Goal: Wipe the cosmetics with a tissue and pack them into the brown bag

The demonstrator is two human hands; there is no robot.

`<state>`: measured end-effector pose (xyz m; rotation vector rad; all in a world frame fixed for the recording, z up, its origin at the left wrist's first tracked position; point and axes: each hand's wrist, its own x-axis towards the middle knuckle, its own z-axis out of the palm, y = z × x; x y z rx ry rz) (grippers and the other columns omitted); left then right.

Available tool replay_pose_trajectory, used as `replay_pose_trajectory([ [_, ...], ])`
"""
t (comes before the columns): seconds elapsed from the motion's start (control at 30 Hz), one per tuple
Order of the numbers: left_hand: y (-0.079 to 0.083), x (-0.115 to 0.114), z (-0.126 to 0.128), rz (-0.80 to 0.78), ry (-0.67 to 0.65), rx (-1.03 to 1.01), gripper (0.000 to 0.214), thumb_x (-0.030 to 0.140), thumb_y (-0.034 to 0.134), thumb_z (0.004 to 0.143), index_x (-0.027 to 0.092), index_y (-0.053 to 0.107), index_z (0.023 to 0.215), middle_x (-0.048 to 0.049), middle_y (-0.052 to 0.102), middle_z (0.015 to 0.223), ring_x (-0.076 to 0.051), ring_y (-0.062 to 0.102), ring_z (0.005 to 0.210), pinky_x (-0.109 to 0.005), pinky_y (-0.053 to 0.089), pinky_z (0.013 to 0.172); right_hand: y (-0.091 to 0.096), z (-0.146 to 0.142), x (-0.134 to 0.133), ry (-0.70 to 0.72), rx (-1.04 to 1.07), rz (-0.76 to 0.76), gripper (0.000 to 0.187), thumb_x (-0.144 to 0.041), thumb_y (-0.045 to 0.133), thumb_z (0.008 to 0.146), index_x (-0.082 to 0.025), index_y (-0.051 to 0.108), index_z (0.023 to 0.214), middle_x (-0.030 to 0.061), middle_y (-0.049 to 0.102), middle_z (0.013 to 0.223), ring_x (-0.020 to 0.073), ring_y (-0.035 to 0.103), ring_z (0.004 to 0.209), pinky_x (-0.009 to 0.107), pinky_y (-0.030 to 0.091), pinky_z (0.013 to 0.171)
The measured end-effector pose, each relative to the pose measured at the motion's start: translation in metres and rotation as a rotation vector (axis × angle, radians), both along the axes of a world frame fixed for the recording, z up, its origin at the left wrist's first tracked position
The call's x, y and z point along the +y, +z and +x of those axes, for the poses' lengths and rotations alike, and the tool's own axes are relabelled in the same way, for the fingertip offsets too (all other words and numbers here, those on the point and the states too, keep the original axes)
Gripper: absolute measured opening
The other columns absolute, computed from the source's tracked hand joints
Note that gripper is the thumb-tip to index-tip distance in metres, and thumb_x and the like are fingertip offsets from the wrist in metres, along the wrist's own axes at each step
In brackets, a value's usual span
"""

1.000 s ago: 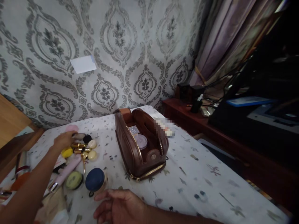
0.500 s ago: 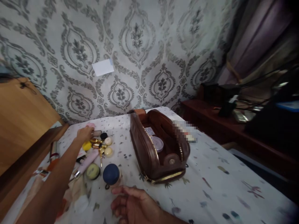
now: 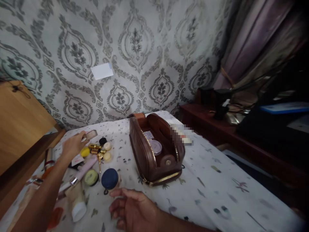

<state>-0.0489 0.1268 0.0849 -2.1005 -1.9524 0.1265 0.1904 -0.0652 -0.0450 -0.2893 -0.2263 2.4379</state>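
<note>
My left hand (image 3: 74, 144) reaches to the far left of the table, its fingers closed on the near end of a small flat rectangular case (image 3: 91, 134). Around it lie a black round lid (image 3: 102, 141), gold tubes (image 3: 95, 149), cream-coloured little pots (image 3: 107, 157) and a yellow round item (image 3: 85, 151). Palm up at the front, my right hand (image 3: 135, 207) is empty with fingers loosely curled and apart. Just beyond its fingertips stands a jar with a dark blue lid (image 3: 110, 178). A brown cosmetic bag (image 3: 145, 158) sits unzipped, with a round lilac compact (image 3: 155, 147) inside.
Nearer me are a green-topped jar (image 3: 91, 177), a lilac tube (image 3: 84, 169) and a beige tube with a white cap (image 3: 78, 211). A wooden board (image 3: 24, 119) borders the left side. Patterned wall stands behind; a dark red desk (image 3: 205, 120) with cables is at right.
My left hand has drawn back leftward and now holds the rectangular case, which lay beside it before. The view has turned slightly right. My right hand stays much the same.
</note>
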Motion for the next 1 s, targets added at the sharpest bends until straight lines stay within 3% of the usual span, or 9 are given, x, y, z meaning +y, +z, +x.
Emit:
replay_pose_trajectory([
  [0.17,0.010,-0.084,0.023,0.086,-0.199,-0.033,0.047,0.049,0.034,0.097,0.026,0.051,0.135,-0.0104,0.065,0.129,-0.037,0.070,0.098,-0.045,0.052,0.073,0.002,0.001,-0.003,-0.070,0.011,0.081,0.048,-0.051,0.077,0.077,-0.016,0.070,0.108,0.0065,0.074,0.094,0.0172,0.066,0.084,0.027,0.039,0.069],
  [0.27,-0.008,-0.136,0.024,0.075,-0.355,0.006,0.045,0.039,0.031,0.097,0.031,0.056,0.132,-0.0083,0.065,0.132,-0.032,0.070,0.101,-0.042,0.055,0.069,0.005,0.001,-0.004,-0.116,0.029,0.175,0.058,-0.055,0.082,0.071,-0.019,0.068,0.114,0.0069,0.072,0.107,0.0209,0.066,0.098,0.029,0.044,0.072],
  [0.37,-0.037,-0.168,0.017,-0.025,-0.517,0.103,0.053,0.019,0.039,0.085,0.036,0.063,0.129,-0.0077,0.067,0.132,-0.031,0.072,0.099,-0.038,0.057,0.062,0.005,-0.004,-0.005,-0.123,0.026,0.244,0.065,-0.054,0.087,0.066,-0.022,0.067,0.118,0.0053,0.072,0.108,0.0202,0.069,0.092,0.028,0.049,0.069],
  [0.47,-0.059,-0.180,0.011,-0.094,-0.666,0.080,0.057,0.014,0.044,0.075,0.039,0.069,0.119,-0.0043,0.074,0.119,-0.028,0.075,0.086,-0.032,0.057,0.053,0.001,-0.012,-0.004,-0.122,-0.066,0.275,0.067,-0.041,0.094,0.056,-0.019,0.069,0.114,0.0031,0.073,0.093,0.0162,0.070,0.070,0.023,0.048,0.057],
  [0.57,-0.061,-0.181,0.011,-0.012,-0.807,-0.091,0.065,0.019,0.053,0.072,0.045,0.060,0.131,0.0005,0.074,0.120,-0.025,0.076,0.085,-0.027,0.058,0.050,0.001,-0.015,-0.003,-0.128,-0.152,0.286,0.070,-0.032,0.097,0.051,-0.013,0.069,0.113,0.0050,0.073,0.087,0.0142,0.069,0.062,0.020,0.045,0.050],
  [0.67,-0.051,-0.181,0.014,0.174,-0.770,-0.251,0.070,0.033,0.061,0.077,0.046,0.045,0.144,0.0017,0.068,0.130,-0.027,0.073,0.101,-0.029,0.063,0.064,0.005,-0.012,-0.003,-0.153,-0.121,0.273,0.068,-0.035,0.095,0.055,-0.010,0.069,0.112,0.0068,0.072,0.088,0.0144,0.070,0.063,0.020,0.044,0.047],
  [0.77,-0.045,-0.182,0.022,0.199,-0.714,-0.413,0.065,0.044,0.063,0.082,0.045,0.045,0.144,0.0019,0.068,0.131,-0.028,0.070,0.110,-0.033,0.063,0.082,0.008,-0.008,-0.002,-0.144,-0.096,0.265,0.062,-0.035,0.094,0.057,-0.010,0.069,0.108,0.0048,0.071,0.086,0.0130,0.069,0.063,0.019,0.043,0.047],
  [0.87,-0.047,-0.182,0.037,0.153,-0.715,-0.528,0.045,0.043,0.061,0.087,0.042,0.058,0.132,0.0006,0.073,0.122,-0.024,0.073,0.103,-0.028,0.062,0.080,0.009,-0.007,-0.001,-0.129,-0.110,0.247,0.059,-0.038,0.094,0.057,-0.012,0.070,0.104,0.0020,0.070,0.081,0.0112,0.067,0.059,0.017,0.038,0.044],
  [1.0,-0.049,-0.179,0.061,0.081,-0.654,-0.795,0.017,0.035,0.055,0.093,0.029,0.068,0.102,-0.0002,0.075,0.093,-0.017,0.072,0.084,-0.023,0.057,0.072,0.011,-0.006,-0.001,-0.132,-0.149,0.228,0.055,-0.041,0.094,0.056,-0.012,0.070,0.097,0.0015,0.070,0.078,0.0093,0.065,0.056,0.016,0.030,0.041],
])
